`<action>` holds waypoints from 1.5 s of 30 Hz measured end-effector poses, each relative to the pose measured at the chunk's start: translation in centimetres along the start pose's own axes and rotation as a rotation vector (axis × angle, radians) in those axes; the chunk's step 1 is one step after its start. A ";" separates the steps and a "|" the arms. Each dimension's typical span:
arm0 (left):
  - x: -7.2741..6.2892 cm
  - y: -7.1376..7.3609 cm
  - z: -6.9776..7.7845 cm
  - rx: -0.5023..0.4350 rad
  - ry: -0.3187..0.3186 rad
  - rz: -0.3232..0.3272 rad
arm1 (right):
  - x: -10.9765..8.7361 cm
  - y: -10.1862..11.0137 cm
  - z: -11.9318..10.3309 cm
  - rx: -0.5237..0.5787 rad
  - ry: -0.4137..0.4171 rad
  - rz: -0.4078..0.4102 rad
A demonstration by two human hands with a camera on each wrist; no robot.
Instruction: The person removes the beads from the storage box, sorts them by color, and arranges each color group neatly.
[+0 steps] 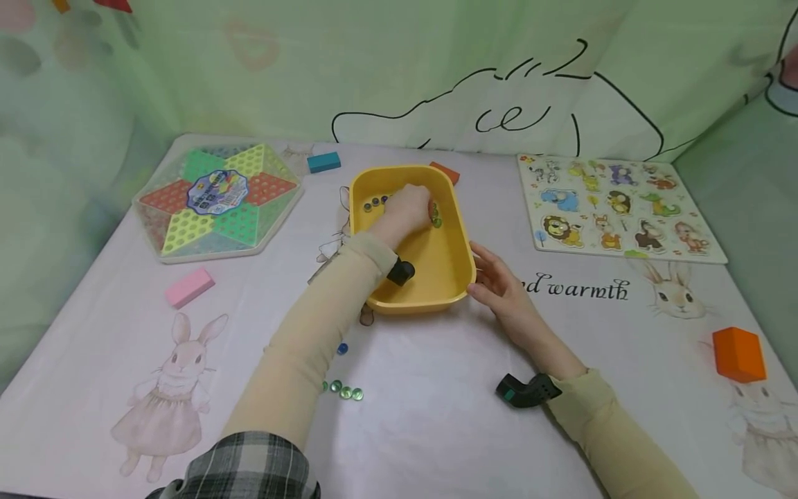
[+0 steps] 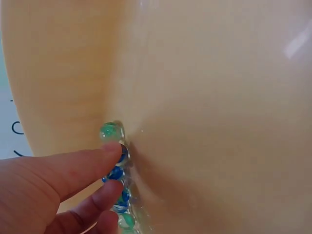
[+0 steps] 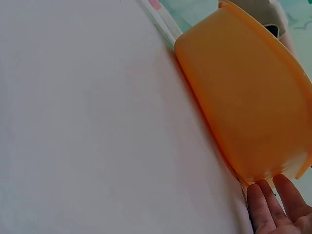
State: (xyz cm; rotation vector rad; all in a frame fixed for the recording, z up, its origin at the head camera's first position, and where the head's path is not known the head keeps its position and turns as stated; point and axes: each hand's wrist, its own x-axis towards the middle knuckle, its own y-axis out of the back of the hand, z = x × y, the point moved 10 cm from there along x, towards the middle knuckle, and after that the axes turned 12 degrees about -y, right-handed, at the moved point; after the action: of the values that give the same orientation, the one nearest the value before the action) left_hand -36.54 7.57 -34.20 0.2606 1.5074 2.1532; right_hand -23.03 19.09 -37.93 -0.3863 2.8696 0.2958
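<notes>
Between the thumb and forefinger tips of the left hand (image 2: 44,183), we find a blue glass marble (image 2: 116,172), one of a row along the inner wall of the yellow plastic basin (image 1: 430,277). Thumb and forefinger stand slightly parted; whether they pinch the marble, we cannot tell. Just beyond the thumb lies a green marble (image 2: 109,130). To the right of this grip, outside the basin, the right hand (image 1: 501,284) touches the wall with extended fingers, grasping nothing. We judge each marble light, hard and slippery, liable to roll if squeezed off centre; we should pinch across its widest part. The basin, probably light and slightly flexible, is best steadied at its outer wall.
</notes>
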 end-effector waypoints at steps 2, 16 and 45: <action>0.0 -0.1 -0.1 0.016 0.006 -0.003 | 0.0 -0.1 0.0 0.001 0.006 -0.004; -3.1 3.8 0.0 -0.202 -0.084 0.045 | 0.0 -0.1 -0.5 -0.010 0.035 0.003; -22.4 1.6 -1.3 -0.374 -0.381 0.144 | 0.1 -0.3 -0.6 0.025 0.036 -0.008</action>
State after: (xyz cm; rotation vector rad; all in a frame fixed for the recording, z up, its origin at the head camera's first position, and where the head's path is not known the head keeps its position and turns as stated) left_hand -18.28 -5.10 -30.50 0.6208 0.8822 2.2827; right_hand -23.13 18.61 -37.39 -0.4029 2.9028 0.2538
